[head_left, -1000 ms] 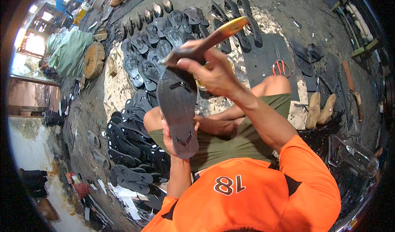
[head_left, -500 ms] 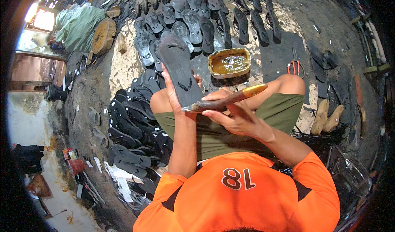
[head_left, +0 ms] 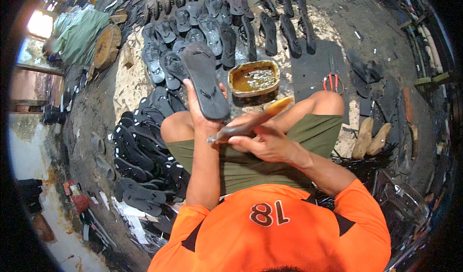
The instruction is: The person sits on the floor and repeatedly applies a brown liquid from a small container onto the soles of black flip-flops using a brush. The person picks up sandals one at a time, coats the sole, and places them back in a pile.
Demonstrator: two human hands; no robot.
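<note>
My left hand [head_left: 197, 112] holds a black flip-flop sole [head_left: 203, 81] from beneath, fingers and thumb along its edges. Short black strap pieces show at holes near both ends of the sole. My right hand [head_left: 272, 145] is wrapped round a dark wooden-handled tool [head_left: 248, 126] with a yellow outer end. Its greyish end crosses in front of my left wrist, below the sole's near end. What kind of tool it is cannot be made out. Beyond my hands stands a tub [head_left: 233, 88] of wet amber-brown liquid.
Rows of black flip-flops [head_left: 211, 31] lie past the tub. A heap of black soles [head_left: 137, 139] is by my left knee. To the right are red-handled pincers [head_left: 332, 77] and two wooden foot-shaped forms [head_left: 362, 138]. A round wooden block [head_left: 107, 46] stands far left.
The tool's greyish end, at the sole's near end before, is now lower, over my left wrist and apart from the sole. The view has shifted slightly to the right.
</note>
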